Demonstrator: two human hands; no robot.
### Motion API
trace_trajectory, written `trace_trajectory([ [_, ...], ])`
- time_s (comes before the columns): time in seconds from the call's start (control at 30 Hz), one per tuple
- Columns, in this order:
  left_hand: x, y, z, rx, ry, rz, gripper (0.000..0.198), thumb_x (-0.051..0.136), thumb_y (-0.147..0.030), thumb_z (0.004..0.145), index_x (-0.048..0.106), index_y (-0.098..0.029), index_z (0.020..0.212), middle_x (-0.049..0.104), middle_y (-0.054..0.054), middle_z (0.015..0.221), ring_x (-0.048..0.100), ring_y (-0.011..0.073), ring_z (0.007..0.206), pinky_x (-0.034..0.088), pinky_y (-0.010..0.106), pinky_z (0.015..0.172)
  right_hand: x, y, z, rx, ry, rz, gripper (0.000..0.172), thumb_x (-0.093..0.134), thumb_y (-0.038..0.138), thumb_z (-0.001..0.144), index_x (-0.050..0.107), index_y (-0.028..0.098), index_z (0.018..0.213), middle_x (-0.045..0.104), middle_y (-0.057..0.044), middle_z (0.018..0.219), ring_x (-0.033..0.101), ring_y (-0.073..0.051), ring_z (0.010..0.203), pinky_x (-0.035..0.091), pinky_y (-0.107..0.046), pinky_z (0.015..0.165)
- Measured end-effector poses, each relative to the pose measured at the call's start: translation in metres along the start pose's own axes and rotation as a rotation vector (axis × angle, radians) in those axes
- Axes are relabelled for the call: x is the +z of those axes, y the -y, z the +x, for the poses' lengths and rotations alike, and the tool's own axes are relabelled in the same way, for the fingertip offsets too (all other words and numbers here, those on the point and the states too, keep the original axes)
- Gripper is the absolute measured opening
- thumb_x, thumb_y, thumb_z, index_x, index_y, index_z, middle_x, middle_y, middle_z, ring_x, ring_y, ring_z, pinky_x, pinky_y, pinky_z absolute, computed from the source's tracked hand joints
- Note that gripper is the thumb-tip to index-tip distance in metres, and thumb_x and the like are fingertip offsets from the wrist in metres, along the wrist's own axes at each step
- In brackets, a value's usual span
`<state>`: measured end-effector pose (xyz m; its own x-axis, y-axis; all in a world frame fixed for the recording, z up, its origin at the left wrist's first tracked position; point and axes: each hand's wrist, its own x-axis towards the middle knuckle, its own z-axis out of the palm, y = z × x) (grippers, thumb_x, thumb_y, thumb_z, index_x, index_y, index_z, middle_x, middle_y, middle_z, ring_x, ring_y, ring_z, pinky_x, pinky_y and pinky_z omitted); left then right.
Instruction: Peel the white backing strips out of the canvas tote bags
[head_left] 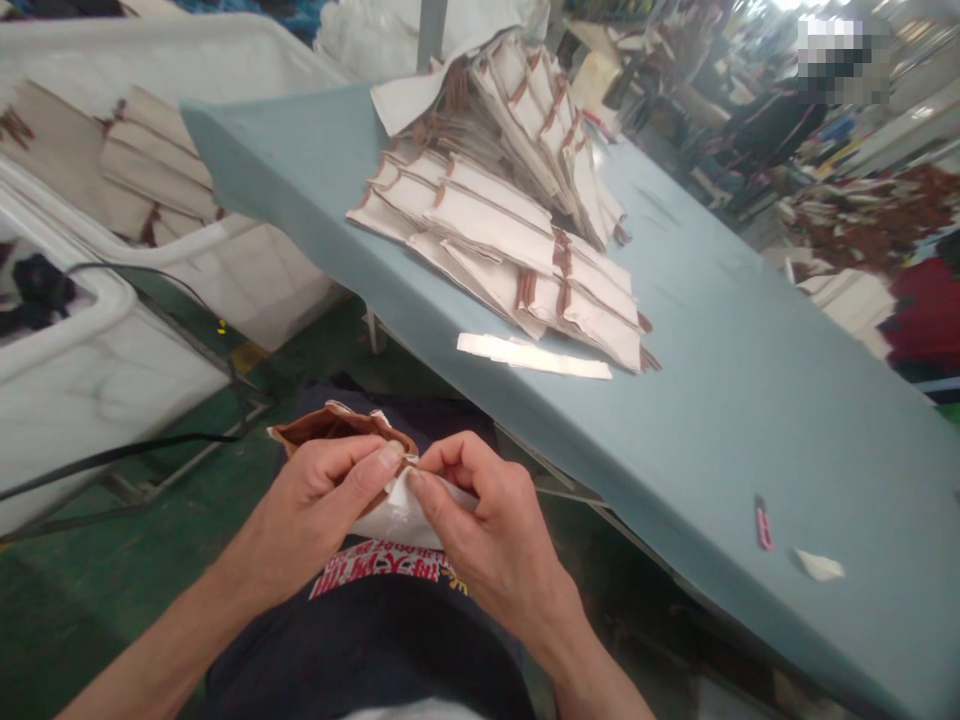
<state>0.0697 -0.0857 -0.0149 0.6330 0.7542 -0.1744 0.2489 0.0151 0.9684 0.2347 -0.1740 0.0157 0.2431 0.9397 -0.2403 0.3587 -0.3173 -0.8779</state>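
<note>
Over my lap, both hands work at one brown and white sewn fabric piece [311, 428]. My left hand [326, 500] pinches its edge between thumb and forefinger, and brown cloth spreads out behind that hand. Close beside it, my right hand [499, 535] is closed on the piece's white part [396, 522], thumb against the forefinger. The two sets of fingertips almost meet at a small folded corner. What lies under the right fingers is partly hidden.
A blue-green table [697, 420] carries piles of white and brown fabric pieces [495, 225], white strips [534, 357], a small pink tool [763, 524] and a white scrap [819, 566]. White bins [247, 270] stand left, near a black cable [142, 452]. A person [776, 135] is farther back.
</note>
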Motion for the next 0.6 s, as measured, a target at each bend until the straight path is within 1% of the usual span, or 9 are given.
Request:
trace_trajectory([
  [0.13,-0.0014,0.0057,-0.0033,0.009,-0.021,0.015,0.049,0.053,-0.049,0.105,0.068,-0.019,0.069,0.058,-0.002,0.066,0.050,0.0140,0.059,0.040,0.023,0.052,0.0046,-0.0005,0.0004,0.035,-0.020,0.066,0.022,0.064,0.044,0.097,0.066,0.024,0.089,0.070,0.001,0.072,0.061,-0.016,0.062,0.038,-0.027,0.059],
  [0.2,-0.0019,0.0054,-0.0035,0.001,-0.017,0.028,0.050,0.053,-0.050,0.104,0.068,-0.018,0.069,0.060,-0.001,0.067,0.053,0.0147,0.061,0.042,0.024,0.054,0.0069,-0.0011,0.0001,0.057,-0.027,0.083,0.023,0.065,0.046,0.096,0.066,0.024,0.089,0.072,0.000,0.073,0.061,-0.016,0.063,0.038,-0.028,0.059],
  [0.3,-0.0018,0.0009,-0.0033,-0.014,-0.013,0.043,0.049,0.053,-0.050,0.101,0.064,-0.019,0.065,0.057,-0.001,0.064,0.049,0.0143,0.058,0.040,0.024,0.051,0.0095,-0.0027,0.0013,0.077,-0.028,0.090,0.022,0.065,0.045,0.096,0.067,0.024,0.090,0.074,0.000,0.075,0.061,-0.017,0.064,0.038,-0.028,0.059],
  [0.4,-0.0007,-0.0030,-0.0040,-0.027,-0.033,0.041,0.048,0.053,-0.051,0.098,0.062,-0.020,0.063,0.054,-0.002,0.062,0.046,0.0136,0.056,0.038,0.023,0.049,0.0101,-0.0042,0.0048,0.091,-0.012,0.091,0.021,0.066,0.044,0.095,0.067,0.024,0.090,0.072,0.000,0.073,0.059,-0.016,0.063,0.036,-0.027,0.058],
  [0.5,0.0001,-0.0026,-0.0051,-0.028,-0.049,0.039,0.048,0.053,-0.051,0.099,0.061,-0.020,0.062,0.054,-0.002,0.061,0.047,0.0138,0.056,0.038,0.023,0.049,0.0096,-0.0044,0.0077,0.100,0.016,0.105,0.021,0.066,0.043,0.095,0.066,0.024,0.088,0.070,0.002,0.071,0.058,-0.015,0.061,0.036,-0.027,0.058],
  [0.6,0.0001,0.0000,-0.0056,-0.025,-0.051,0.025,0.048,0.053,-0.050,0.099,0.061,-0.020,0.062,0.053,-0.002,0.061,0.046,0.0137,0.055,0.037,0.024,0.049,0.0096,-0.0040,0.0080,0.100,0.013,0.111,0.019,0.067,0.041,0.094,0.066,0.023,0.087,0.069,0.003,0.070,0.057,-0.014,0.060,0.036,-0.026,0.057],
])
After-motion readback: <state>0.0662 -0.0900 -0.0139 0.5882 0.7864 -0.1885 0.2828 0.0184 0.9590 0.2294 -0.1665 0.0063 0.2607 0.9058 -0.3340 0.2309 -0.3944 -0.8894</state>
